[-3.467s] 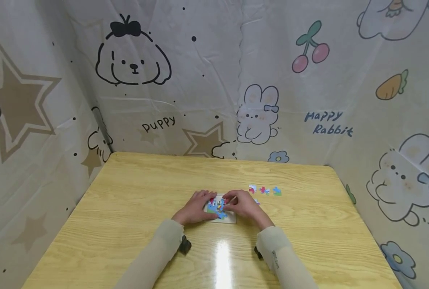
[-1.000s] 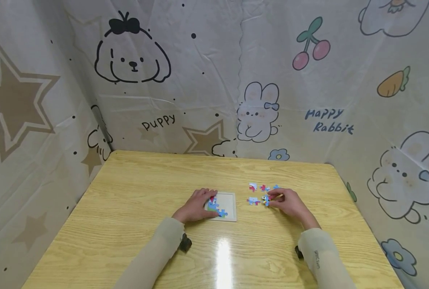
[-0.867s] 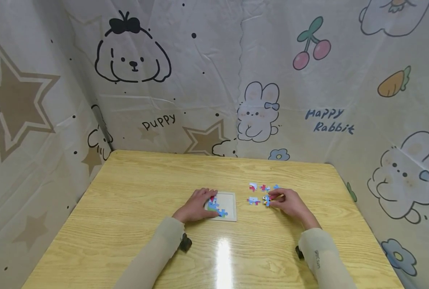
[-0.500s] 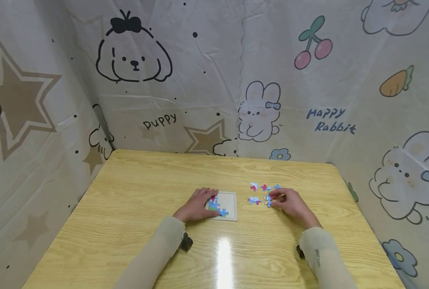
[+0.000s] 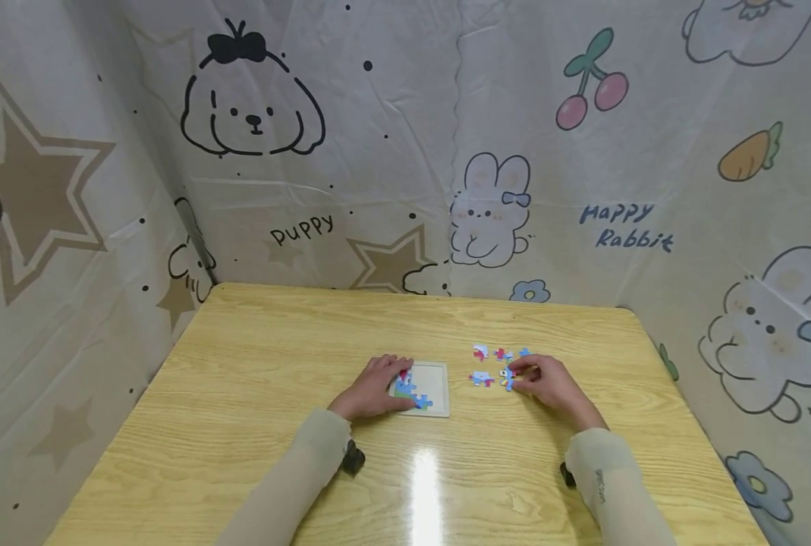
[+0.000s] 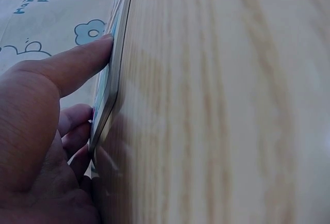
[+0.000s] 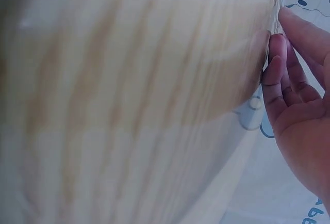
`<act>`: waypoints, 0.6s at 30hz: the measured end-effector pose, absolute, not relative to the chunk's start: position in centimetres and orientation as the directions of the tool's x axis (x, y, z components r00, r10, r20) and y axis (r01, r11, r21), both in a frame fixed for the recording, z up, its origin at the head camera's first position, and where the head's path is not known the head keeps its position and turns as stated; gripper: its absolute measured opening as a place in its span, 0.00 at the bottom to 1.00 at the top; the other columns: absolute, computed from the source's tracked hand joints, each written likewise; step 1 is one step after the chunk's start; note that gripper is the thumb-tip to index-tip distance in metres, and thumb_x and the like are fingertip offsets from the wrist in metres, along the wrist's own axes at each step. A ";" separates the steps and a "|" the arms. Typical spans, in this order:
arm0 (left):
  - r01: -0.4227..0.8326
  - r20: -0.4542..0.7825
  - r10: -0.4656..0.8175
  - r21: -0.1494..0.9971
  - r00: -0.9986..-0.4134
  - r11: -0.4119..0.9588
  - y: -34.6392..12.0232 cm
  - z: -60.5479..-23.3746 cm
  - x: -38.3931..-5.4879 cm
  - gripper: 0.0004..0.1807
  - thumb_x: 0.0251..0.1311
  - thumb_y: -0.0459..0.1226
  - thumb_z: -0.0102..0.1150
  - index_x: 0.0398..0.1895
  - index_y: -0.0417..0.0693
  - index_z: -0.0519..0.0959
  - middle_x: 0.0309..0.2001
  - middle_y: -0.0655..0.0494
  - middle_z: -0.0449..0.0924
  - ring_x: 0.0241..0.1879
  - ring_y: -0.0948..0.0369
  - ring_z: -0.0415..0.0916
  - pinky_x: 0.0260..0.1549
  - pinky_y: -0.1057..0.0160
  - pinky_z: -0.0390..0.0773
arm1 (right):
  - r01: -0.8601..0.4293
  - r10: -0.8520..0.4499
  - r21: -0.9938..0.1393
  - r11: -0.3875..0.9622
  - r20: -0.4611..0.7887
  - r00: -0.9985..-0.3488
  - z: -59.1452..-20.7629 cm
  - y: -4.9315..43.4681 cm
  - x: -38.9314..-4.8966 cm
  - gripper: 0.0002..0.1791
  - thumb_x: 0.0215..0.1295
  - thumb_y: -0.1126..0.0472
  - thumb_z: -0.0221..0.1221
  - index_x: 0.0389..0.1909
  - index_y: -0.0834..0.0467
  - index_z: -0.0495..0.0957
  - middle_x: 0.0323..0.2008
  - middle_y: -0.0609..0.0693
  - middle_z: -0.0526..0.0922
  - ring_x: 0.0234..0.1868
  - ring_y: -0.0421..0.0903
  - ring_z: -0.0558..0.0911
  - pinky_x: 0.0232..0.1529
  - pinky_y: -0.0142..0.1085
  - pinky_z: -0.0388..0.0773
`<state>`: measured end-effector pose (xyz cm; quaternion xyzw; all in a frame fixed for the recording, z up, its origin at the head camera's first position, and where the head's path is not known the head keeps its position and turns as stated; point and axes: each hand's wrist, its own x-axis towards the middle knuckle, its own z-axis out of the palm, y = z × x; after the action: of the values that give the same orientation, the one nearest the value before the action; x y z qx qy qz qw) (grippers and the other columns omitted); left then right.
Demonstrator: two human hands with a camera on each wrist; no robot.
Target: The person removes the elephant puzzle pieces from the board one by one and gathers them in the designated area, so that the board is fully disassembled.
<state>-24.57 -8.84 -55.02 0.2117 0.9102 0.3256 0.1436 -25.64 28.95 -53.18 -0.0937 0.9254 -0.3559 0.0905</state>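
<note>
My left hand (image 5: 372, 390) grips the left side of a small pale puzzle tray (image 5: 434, 375), thumb on the near edge and fingers round the far corner. In the left wrist view the thumb (image 6: 77, 66) lies along the tray's rim (image 6: 116, 74). Several joined blue, green and red pieces (image 5: 403, 388) fill the tray's left and near side; the rest shows bare board. To the right of the tray, my right hand (image 5: 548, 383) pinches a blue jigsaw piece (image 5: 507, 377) with a white and yellow print, low over the table. The fingers partly hide it.
More loose jigsaw pieces lie around the right hand: a white and red one (image 5: 480, 352), a red and blue one (image 5: 502, 354), a blue one (image 5: 524, 352) and a white, blue and pink one (image 5: 481, 378). The wooden table (image 5: 255, 364) meets a printed curtain (image 5: 391, 174) behind.
Since the oldest frame my right hand has moved right, from the tray to the loose pieces, and the printed piece has left the tray. Lately that piece has shifted slightly right. My left hand stays put.
</note>
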 end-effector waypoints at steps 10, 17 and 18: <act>0.278 -0.128 0.470 0.661 -0.873 0.697 -8.9 -55.0 -24.5 0.46 0.62 0.54 0.71 0.81 0.55 0.62 0.81 0.44 0.55 0.80 0.45 0.49 0.76 0.40 0.58 | -0.115 -0.237 -0.664 0.739 -0.097 -0.967 -53.4 29.1 -25.6 0.15 0.67 0.65 0.68 0.54 0.63 0.84 0.51 0.59 0.86 0.41 0.47 0.79 0.43 0.36 0.78; 0.290 -0.118 0.477 0.661 -0.871 0.692 -8.9 -55.3 -24.6 0.46 0.62 0.54 0.71 0.81 0.54 0.62 0.81 0.43 0.55 0.80 0.45 0.50 0.75 0.40 0.59 | -0.125 -0.246 -0.671 0.731 -0.089 -0.965 -53.5 29.2 -25.7 0.15 0.67 0.66 0.67 0.54 0.63 0.84 0.51 0.60 0.85 0.42 0.47 0.81 0.46 0.42 0.79; 0.291 -0.117 0.477 0.660 -0.871 0.693 -8.9 -55.3 -24.7 0.46 0.62 0.54 0.71 0.81 0.55 0.62 0.81 0.43 0.55 0.80 0.45 0.50 0.75 0.40 0.59 | -0.126 -0.248 -0.671 0.731 -0.089 -0.965 -53.5 29.2 -25.6 0.15 0.67 0.66 0.67 0.54 0.63 0.84 0.52 0.60 0.85 0.42 0.47 0.81 0.46 0.42 0.79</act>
<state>-24.66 -8.88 -55.30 0.2113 0.9091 0.3301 0.1408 -25.65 29.18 -53.48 -0.1008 0.9263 -0.3526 0.0863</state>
